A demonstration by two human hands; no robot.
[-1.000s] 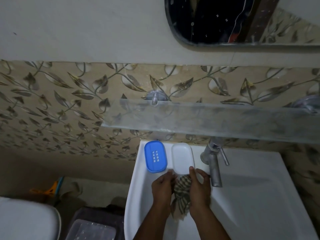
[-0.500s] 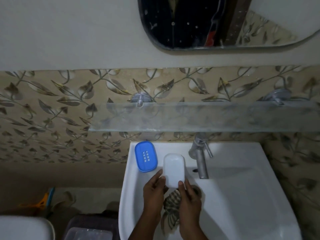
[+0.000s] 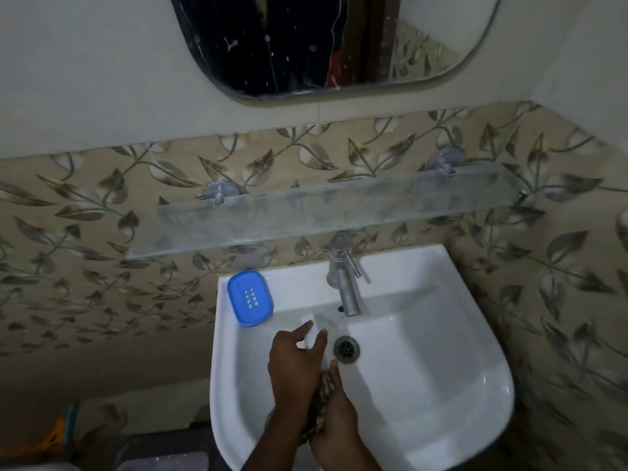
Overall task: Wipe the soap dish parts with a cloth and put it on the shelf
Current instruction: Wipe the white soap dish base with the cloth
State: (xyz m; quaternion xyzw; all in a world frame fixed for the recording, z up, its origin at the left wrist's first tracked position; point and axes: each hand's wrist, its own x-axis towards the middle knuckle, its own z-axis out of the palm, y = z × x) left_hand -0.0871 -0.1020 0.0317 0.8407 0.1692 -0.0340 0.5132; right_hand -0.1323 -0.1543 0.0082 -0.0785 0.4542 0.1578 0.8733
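The left hand [image 3: 295,360] grips the white soap dish tray [image 3: 314,329] over the sink [image 3: 441,385] basin, just left of the drain [image 3: 346,348]. The right hand [image 3: 336,419] clutches the striped cloth [image 3: 321,402] below it. The blue soap dish insert [image 3: 250,298] lies on the sink's rear left rim. The glass shelf [image 3: 323,212] hangs above the sink.

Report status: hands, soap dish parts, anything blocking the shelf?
Left hand holds white tray over basin; right hand grips cloth. Blue insert on sink rim. Shelf unobstructed.
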